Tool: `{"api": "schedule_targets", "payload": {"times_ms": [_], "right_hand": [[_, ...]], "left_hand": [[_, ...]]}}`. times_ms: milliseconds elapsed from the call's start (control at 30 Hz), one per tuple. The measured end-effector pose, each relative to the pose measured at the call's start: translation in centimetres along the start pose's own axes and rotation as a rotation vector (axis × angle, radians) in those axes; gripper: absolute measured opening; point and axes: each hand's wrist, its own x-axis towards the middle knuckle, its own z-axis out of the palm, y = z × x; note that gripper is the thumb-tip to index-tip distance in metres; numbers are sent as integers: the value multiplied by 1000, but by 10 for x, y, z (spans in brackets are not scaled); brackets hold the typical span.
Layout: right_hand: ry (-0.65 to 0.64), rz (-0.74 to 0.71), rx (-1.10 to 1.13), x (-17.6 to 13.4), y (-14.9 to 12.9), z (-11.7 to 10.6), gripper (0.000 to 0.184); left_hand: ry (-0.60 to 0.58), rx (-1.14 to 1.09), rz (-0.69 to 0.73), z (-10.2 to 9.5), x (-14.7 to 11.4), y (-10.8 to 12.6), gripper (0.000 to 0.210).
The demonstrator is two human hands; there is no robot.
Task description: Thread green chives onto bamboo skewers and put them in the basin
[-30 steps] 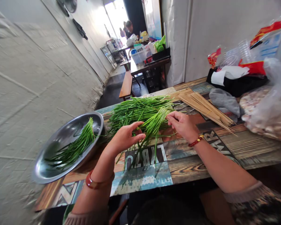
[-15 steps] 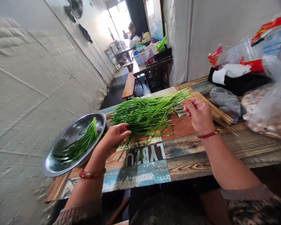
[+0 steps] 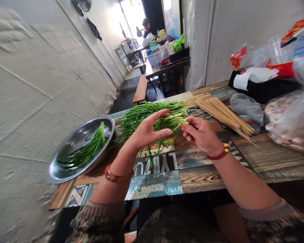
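Green stalks point(image 3: 139, 114) heaped mid-bench point(image 3: 205, 173), far side: the larger share, apparently left to handle. One bunch point(image 3: 91, 150) in the bowl point(image 3: 72, 143) at left, seemingly done. Right hand point(image 3: 202, 134): grip pinched on pale stalk ends point(image 3: 176, 120), exact count hidden. Left hand point(image 3: 147, 132): grip spread, contact unclear. Bag point(image 3: 285, 116), far right: cut off.

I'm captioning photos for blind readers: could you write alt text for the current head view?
A person's bare right hand pinches the pale ends of long, thin green stalks, the left hand open nearby. A shiny silver metal bowl holding more stalks stands left; thin tan wooden sticks lie right.
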Motion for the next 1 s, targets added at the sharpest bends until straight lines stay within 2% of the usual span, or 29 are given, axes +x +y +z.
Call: {"api": "schedule_targets", "payload": {"times_ms": [167,267,333,400,567,667,733,867,1000], "right_hand": [[-39,-17,19,-2,-6,1,22],[-61,-17,-16,-3,-8,1,23],[-68,-21,-28,-3,-7,2,24],[-78,-17,-20,-2,-5,2,25],[-32,19,83,-2,-5,11,25],[23,52,139,-10,-13,20,25],[51,90,144,-21,-17,24,26],[61,196,143,-50,-11,26,28],[81,249,99,-73,9,18,31]], "left_hand": [[34,187,134,1,7,-6,73],[-21,216,199,-1,6,-7,79],[-82,250,161,-1,4,-7,70],[-92,307,78,0,1,-6,52],[14,411,-21,-1,-9,4,23],[20,338,-23,-5,-14,13,21],[-26,235,-29,-6,-17,16,27],[-232,-17,-156,3,-25,9,23],[-402,-272,-311,25,-35,-17,28]]}}
